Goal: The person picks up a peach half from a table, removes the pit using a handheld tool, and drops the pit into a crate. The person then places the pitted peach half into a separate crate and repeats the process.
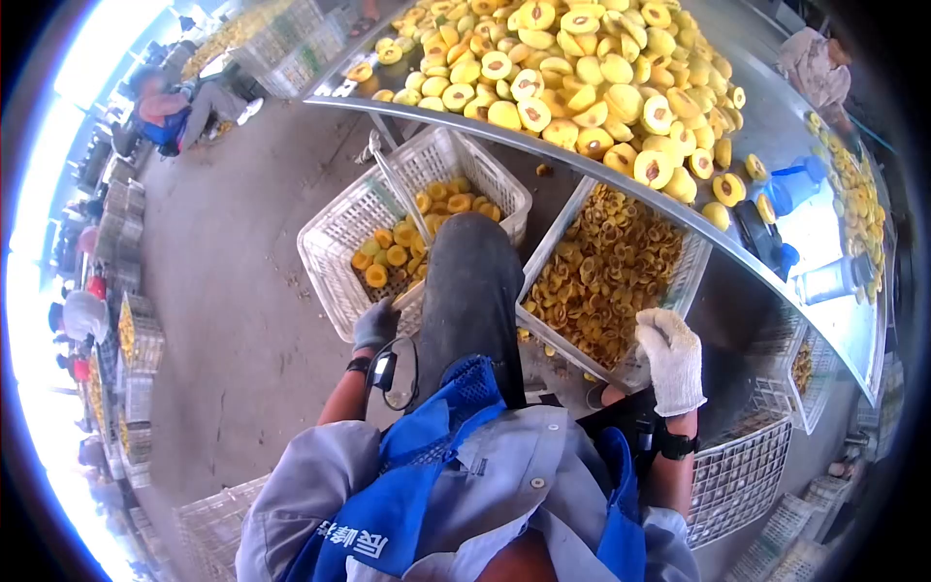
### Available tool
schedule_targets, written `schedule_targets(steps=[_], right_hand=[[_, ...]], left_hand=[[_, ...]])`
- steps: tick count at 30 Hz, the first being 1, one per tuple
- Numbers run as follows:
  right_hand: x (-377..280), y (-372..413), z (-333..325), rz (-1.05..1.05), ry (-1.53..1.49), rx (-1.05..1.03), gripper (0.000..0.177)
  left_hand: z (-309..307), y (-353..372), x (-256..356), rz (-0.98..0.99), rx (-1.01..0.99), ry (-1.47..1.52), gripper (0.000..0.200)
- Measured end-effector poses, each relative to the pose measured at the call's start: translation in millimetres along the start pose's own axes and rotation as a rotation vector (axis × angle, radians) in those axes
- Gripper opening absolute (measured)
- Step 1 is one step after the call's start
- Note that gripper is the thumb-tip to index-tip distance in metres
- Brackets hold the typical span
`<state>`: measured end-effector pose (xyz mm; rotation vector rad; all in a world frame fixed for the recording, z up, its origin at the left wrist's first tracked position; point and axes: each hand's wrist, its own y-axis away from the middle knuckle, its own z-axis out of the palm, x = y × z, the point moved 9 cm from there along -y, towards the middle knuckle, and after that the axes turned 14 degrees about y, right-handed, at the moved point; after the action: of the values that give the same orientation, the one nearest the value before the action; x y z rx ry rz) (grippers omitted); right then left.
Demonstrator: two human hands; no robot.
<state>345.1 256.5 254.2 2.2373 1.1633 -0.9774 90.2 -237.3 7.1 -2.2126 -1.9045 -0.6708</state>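
My left hand (375, 326), in a grey glove, is at the near rim of a white plastic crate (320, 254), its fingers closed over the edge. Halved yellow peaches (388, 254) lie in that crate, partly hidden by my knee. To the right, my right hand (671, 361) in a white knit glove is raised beside a second white crate (700, 260) full of peach pits and scraps (611, 272). Its fingers are curled in, and whatever they may hold is hidden. Above both crates, a large pile of halved peaches (582, 78) covers the metal table (335, 89).
Blue plastic containers (797, 184) and a clear one (834, 279) stand on the table's right side. More crates (742, 475) sit at my right. A person (184, 107) sits on the floor at the far left; another person (815, 68) is across the table. Stacked crates line the left.
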Motion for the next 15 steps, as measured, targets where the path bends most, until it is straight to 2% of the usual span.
schedule_targets(steps=[3,4,7,9,12,15], right_hand=[[22,27,1,0.147,-0.162,-0.029,0.016],[31,32,2,0.170,-0.161,-0.040,0.019],[25,42,-3,0.112,-0.040,-0.052,0.019],[11,41,-8,-0.085,0.147,0.037,0.020],[18,37,2,-0.020,0.177,-0.017,0.021],[17,28,-3,-0.092,0.229,0.001,0.021]], left_hand=[[4,-11,-4,-0.051,-0.038,-0.008,0.025],[7,-20,-6,0.002,0.022,0.065,0.026],[16,-66,-18,0.118,0.019,0.075,0.028],[6,-87,-12,0.094,0.013,0.084,0.031],[3,-100,-7,0.014,-0.058,0.115,0.033],[2,-97,-4,-0.025,-0.101,0.017,0.035]])
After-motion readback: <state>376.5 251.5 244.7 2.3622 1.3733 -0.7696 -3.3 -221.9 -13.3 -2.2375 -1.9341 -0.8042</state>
